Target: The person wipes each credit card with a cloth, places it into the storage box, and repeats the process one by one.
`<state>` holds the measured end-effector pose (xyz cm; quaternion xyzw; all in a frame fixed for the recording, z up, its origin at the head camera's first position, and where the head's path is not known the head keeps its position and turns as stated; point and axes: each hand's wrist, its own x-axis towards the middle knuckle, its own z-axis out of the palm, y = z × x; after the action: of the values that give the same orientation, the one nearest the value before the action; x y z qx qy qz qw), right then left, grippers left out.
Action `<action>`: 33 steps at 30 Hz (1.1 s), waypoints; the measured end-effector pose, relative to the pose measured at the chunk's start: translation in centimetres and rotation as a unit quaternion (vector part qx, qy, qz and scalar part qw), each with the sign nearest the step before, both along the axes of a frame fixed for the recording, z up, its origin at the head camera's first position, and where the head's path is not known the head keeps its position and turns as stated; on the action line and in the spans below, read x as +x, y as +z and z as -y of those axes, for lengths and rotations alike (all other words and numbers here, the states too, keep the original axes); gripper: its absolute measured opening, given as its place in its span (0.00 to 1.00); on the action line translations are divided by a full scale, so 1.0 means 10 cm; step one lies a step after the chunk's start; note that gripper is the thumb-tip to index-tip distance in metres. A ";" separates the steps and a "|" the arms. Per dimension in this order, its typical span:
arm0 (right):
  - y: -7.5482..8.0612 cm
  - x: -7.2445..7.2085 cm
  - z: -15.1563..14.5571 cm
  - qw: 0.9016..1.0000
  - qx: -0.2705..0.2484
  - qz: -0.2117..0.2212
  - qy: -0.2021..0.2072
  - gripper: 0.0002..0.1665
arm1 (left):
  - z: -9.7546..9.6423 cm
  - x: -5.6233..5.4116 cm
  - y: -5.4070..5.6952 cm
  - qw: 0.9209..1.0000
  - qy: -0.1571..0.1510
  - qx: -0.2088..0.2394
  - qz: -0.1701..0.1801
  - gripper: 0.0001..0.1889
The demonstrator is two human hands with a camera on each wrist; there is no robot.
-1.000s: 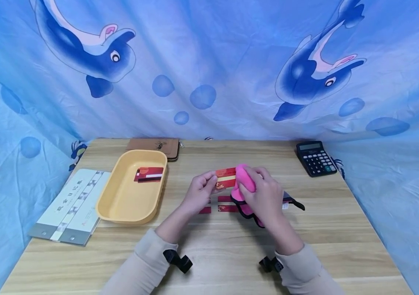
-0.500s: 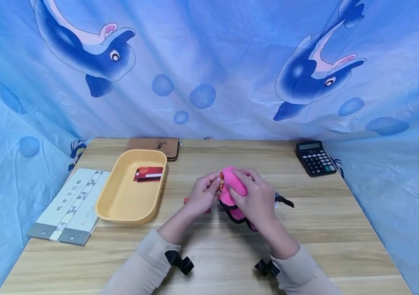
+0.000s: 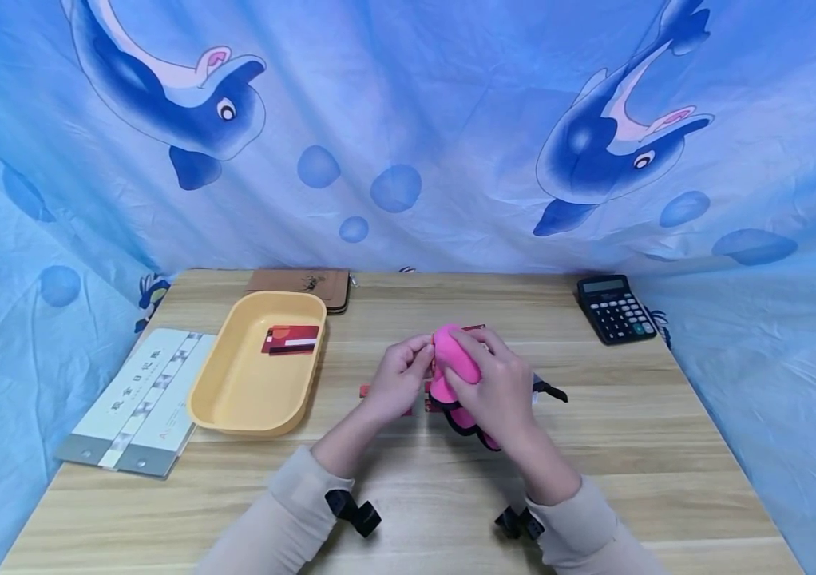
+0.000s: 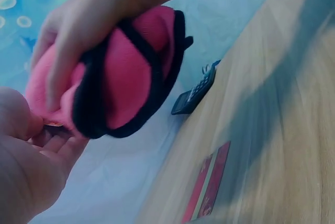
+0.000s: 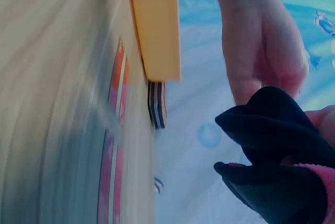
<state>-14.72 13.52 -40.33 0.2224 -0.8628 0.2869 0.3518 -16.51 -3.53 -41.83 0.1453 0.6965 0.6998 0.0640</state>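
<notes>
So the person's got both hands busy over the middle of the table (image 3: 394, 495). The right hand (image 3: 490, 387) is curled round a bunched-up pink cloth (image 3: 454, 355) with black edging, thumb on the near side, squeezing it. The left hand (image 3: 397, 379), just left of it, is pinching a red card (image 4: 54, 125) between thumb and fingers. That card's mostly hidden by the cloth, so I can't make out much beyond its edge. Cloth and card are touching, both held up off the wood. A black strap (image 3: 552, 391) pokes out right of the right hand.

On the tabletop below are more red cards with a pale stripe (image 5: 111, 177), partly covered by the hands from above. Over to the left there's a yellow tray (image 3: 250, 387) with a couple of cards (image 3: 291, 339) in its far right part, a notebook (image 3: 138, 395) just left of it, and a brown wallet (image 3: 293, 283) behind it at the far edge. Far right sits a black calculator (image 3: 616, 311), and a blue dolphin curtain (image 3: 408, 112) hangs behind everything
</notes>
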 end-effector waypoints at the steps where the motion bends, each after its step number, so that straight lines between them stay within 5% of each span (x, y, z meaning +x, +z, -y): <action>1: 0.00 0.01 0.02 1.000 -0.007 -0.003 0.009 0.26 | -0.01 0.00 0.00 1.000 0.003 -0.007 -0.004 0.17; 8: 0.00 0.05 0.08 0.999 -0.032 -0.003 0.032 0.26 | 0.02 0.00 -0.02 1.000 0.011 -0.006 -0.014 0.18; 18: -0.02 -0.08 -0.27 0.997 -0.014 0.038 -0.065 0.28 | 0.21 -0.05 -0.03 0.998 0.049 0.025 -0.005 0.17; 25: -0.07 -0.11 -0.50 0.994 -0.033 0.063 -0.085 0.29 | 0.27 -0.09 -0.05 0.994 0.088 0.071 -0.015 0.16; 33: -0.10 -0.11 -0.62 0.992 -0.055 0.060 -0.096 0.31 | 0.31 -0.09 -0.04 0.995 0.090 0.019 -0.025 0.16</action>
<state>-15.85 19.75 -41.30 0.1010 -0.8826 0.3117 0.3370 -17.45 -6.60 -42.25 0.1007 0.6949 0.7117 -0.0190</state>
